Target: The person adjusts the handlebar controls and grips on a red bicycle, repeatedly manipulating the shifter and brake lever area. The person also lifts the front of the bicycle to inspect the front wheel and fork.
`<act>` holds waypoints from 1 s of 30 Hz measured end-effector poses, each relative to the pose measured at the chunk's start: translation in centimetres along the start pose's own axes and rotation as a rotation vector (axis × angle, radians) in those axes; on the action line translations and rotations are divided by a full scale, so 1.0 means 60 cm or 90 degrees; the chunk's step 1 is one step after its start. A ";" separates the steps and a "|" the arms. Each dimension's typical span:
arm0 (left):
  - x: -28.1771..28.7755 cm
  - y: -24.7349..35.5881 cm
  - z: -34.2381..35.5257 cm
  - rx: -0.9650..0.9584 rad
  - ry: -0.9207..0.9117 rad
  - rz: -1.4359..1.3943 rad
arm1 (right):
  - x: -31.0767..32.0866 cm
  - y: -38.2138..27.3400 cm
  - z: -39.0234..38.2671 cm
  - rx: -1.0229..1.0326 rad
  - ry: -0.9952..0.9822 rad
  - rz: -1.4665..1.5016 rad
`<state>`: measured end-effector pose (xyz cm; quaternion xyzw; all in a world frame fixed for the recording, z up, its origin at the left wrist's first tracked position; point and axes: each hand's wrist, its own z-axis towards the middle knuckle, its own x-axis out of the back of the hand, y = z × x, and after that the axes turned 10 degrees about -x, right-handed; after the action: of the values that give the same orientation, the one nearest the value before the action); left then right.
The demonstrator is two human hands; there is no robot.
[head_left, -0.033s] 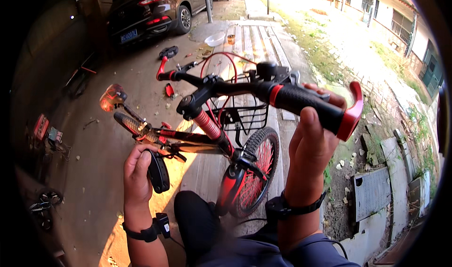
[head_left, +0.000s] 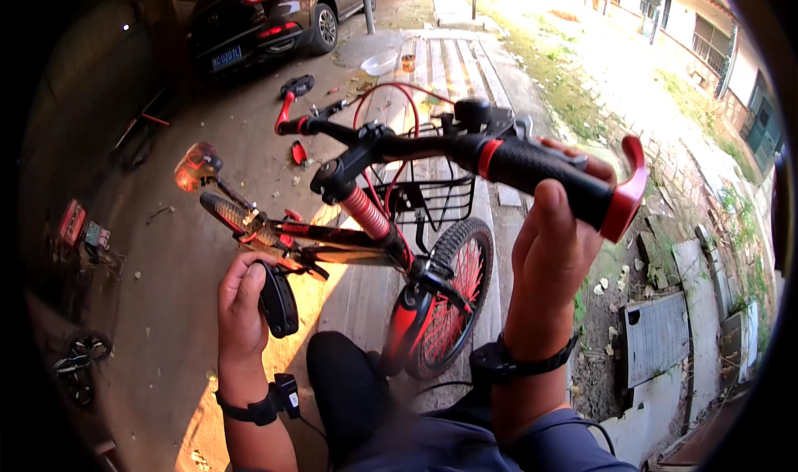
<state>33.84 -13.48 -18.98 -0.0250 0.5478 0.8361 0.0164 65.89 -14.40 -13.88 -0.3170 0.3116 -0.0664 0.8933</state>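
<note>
Lower left, your left hand [head_left: 241,299] grasps a black curved part [head_left: 280,302]; centre right, your right hand [head_left: 555,243] clasps the handlebar grip [head_left: 534,174].

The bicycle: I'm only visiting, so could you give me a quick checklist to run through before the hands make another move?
1. Right grip wrapped around the black handlebar end: ok.
2. Left grip holding the black curved piece: ok.
3. Straps on both wrists, left strap and right strap: ok.
4. Floor free of loose pieces: not ok, a small red piece lies there.
5. Bicycle able to stand without being held: cannot tell, no support is clearly visible.
</note>
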 end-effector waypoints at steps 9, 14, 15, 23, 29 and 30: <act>0.054 -0.083 -0.064 0.124 0.023 -0.018 | 0.014 -0.015 0.001 -0.063 -0.073 -0.074; 0.068 -0.118 -0.085 0.164 0.051 -0.027 | 0.026 -0.012 0.002 -0.111 -0.122 0.118; 0.069 -0.119 -0.088 0.171 0.050 -0.035 | 0.030 0.000 0.007 -0.089 -0.146 0.072; 0.056 -0.124 -0.091 0.194 0.051 -0.025 | 0.003 0.011 0.004 -0.043 -0.079 0.088; 0.055 -0.132 -0.100 0.200 0.037 -0.043 | -0.001 0.007 0.003 -0.025 -0.046 0.039; 0.052 -0.133 -0.102 0.202 0.038 -0.045 | -0.006 0.004 0.002 -0.024 -0.043 0.024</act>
<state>31.32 -15.91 -28.89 -0.0659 0.6723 0.7366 0.0331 65.68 -14.05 -13.77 -0.3299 0.2882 -0.0332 0.8983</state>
